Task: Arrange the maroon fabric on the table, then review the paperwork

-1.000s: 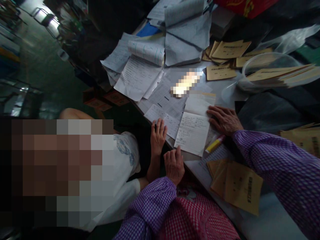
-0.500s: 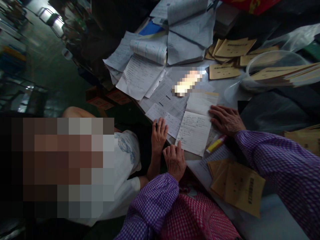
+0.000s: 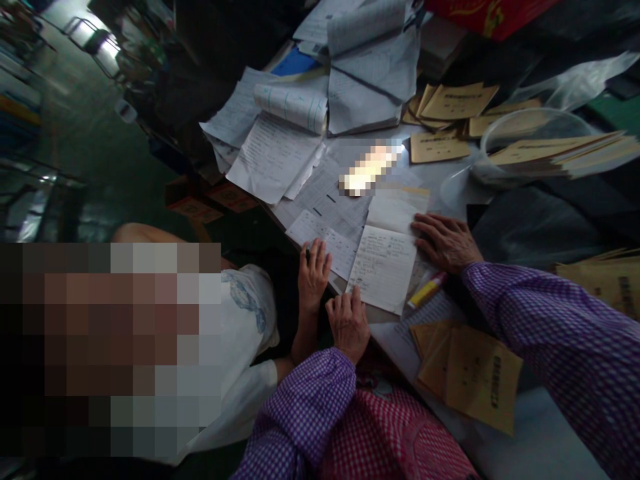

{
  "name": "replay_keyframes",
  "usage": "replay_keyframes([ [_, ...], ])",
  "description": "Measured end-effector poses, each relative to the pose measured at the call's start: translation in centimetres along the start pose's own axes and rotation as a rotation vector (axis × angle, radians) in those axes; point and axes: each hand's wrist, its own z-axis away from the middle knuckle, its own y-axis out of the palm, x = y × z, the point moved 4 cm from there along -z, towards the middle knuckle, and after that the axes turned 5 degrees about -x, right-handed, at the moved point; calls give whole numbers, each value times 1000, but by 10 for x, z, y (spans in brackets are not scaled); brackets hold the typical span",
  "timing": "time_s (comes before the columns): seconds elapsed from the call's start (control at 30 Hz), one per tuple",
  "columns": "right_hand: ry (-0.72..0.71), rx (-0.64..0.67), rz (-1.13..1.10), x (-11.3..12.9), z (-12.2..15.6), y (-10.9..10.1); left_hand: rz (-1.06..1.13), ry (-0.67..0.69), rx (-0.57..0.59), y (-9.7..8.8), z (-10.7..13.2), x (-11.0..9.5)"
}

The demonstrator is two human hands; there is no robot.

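Note:
An open notebook (image 3: 384, 267) with handwriting on its lower page lies on the table in front of me. My left hand (image 3: 349, 325) is at its lower left corner, index finger stretched out onto the page edge and the other fingers bent, holding nothing. Across the right edge of the notebook rests my right hand (image 3: 447, 243), flat with its fingers spread. A yellow marker-like stick (image 3: 427, 291) lies just below that hand. Beside my left hand, another person's hand (image 3: 315, 273) rests near a printed sheet (image 3: 327, 241), with a dark pen-like thing between its fingers.
Stacks of paper (image 3: 275, 157) cover the far side of the table. Brown envelopes (image 3: 483, 373) lie near me, and more envelopes (image 3: 440, 147) lie farther back. A clear plastic tub (image 3: 487, 143) holds several more. A person in a white top (image 3: 250, 313) sits at the left.
The whole view has shifted slightly to the left. Both my hands stay in nearly the same places on the notebook, and the other person's hand also keeps its place.

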Motion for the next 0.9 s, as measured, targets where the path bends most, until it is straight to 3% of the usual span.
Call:
replay_keyframes([
  [0.9, -13, 4, 3, -1, 0, 0, -5, -68, 17, -2, -1, 6],
])
